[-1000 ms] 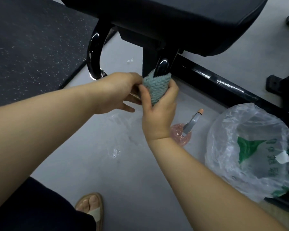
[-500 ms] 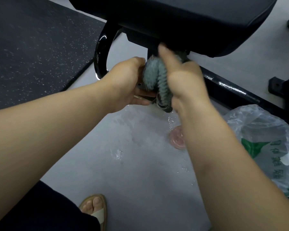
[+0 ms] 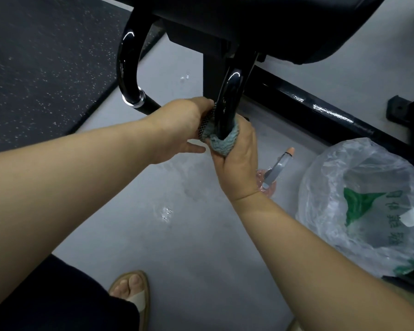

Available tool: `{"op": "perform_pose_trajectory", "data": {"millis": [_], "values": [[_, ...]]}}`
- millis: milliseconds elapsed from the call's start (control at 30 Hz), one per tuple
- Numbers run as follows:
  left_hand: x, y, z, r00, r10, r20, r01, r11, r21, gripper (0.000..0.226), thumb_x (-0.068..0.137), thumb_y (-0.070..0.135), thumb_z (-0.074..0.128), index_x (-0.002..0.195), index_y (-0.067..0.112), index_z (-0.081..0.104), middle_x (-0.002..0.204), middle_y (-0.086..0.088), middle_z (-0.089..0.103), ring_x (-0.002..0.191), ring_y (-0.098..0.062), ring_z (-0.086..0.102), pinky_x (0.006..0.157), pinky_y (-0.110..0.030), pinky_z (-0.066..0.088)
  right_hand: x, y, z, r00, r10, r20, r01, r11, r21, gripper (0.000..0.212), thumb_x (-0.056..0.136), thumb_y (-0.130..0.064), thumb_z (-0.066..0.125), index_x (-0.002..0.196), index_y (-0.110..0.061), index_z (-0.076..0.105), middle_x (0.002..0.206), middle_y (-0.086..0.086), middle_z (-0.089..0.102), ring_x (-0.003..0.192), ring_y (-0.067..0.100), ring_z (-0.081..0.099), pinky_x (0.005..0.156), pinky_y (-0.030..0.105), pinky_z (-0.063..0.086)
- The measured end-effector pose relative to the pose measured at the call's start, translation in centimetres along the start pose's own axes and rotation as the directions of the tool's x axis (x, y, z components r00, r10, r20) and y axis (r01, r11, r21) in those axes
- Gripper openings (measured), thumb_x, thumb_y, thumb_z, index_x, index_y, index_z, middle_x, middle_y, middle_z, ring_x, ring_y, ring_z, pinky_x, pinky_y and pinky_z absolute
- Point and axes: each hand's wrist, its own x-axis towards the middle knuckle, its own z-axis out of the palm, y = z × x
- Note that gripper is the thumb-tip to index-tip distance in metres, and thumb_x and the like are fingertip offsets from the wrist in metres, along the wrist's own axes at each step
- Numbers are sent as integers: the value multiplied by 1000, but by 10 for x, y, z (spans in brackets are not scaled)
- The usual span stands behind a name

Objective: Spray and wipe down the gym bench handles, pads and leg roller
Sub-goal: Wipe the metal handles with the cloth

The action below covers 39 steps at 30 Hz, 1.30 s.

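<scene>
A glossy black curved bench handle (image 3: 228,99) hangs down under the black seat pad (image 3: 273,22). A blue-green knitted cloth (image 3: 222,142) is wrapped around the handle's lower end. My right hand (image 3: 237,163) grips the cloth and handle from below. My left hand (image 3: 179,127) holds the grip end of the handle beside the cloth, fingers curled round it. A second black handle (image 3: 127,68) curves down at the left. A pink spray bottle (image 3: 273,173) with a grey nozzle stands on the floor just right of my right hand.
A clear plastic bag (image 3: 359,206) with green print sits on the floor at the right. The black bench frame rail (image 3: 320,111) runs diagonally behind it. A dark speckled rubber mat (image 3: 46,56) covers the floor at the left. Wet spots (image 3: 165,212) lie on the grey floor. My sandalled foot (image 3: 132,292) is at the bottom.
My right hand with the cloth has slid from up under the pad back down to the lower end of the handle. The spray bottle is uncovered again. My left hand stays on the grip.
</scene>
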Motion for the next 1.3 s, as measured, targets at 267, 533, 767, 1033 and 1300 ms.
{"op": "perform_pose_trajectory", "data": {"millis": [267, 533, 767, 1033, 1300], "values": [[-3, -3, -4, 999, 8, 38, -9, 1000, 10, 35, 99, 31, 36, 122, 18, 58, 115, -3, 68, 97, -20, 67, 88, -37, 51, 2, -14, -14, 978, 183, 100, -205, 926, 316, 34, 79, -41, 61, 108, -34, 45, 109, 5, 56, 102, 20, 56, 90, 32, 46], [2, -4, -10, 997, -19, 76, 17, 999, 31, 41, 99, 34, 32, 122, 15, 58, 114, -7, 68, 99, -29, 66, 92, -41, 49, 27, -38, -8, 841, 500, 207, -529, 677, 512, 49, 86, -54, 38, 85, -13, 63, 93, 13, 67, 90, 12, 59, 89, 34, 47], [-3, -12, -9, 998, -64, 6, 62, 987, 145, 37, 99, 33, 37, 130, 19, 52, 122, -2, 62, 103, -23, 63, 81, -33, 53, 57, -6, -16, 793, 499, 351, -607, 696, 383, 34, 99, -20, 44, 71, -10, 59, 58, -8, 57, 48, -5, 52, 54, 8, 41], [-11, -8, 0, 988, 150, 38, -153, 923, 353, 30, 79, 18, 51, 89, 42, 66, 114, 5, 65, 112, -17, 58, 98, -38, 48, 43, -7, -18, 701, 604, 379, -713, 577, 399, 29, 100, -25, 41, 84, -16, 63, 74, -1, 62, 59, 5, 58, 57, 18, 47], [3, -17, -6, 977, 195, 84, -212, 927, 310, 30, 85, 7, 59, 109, 24, 59, 109, 4, 65, 104, -14, 63, 92, -34, 52, 14, -10, 7, 774, 620, 129, -597, 648, 472, 40, 83, -62, 34, 86, -40, 66, 96, 1, 64, 100, 16, 59, 98, 36, 42]]}}
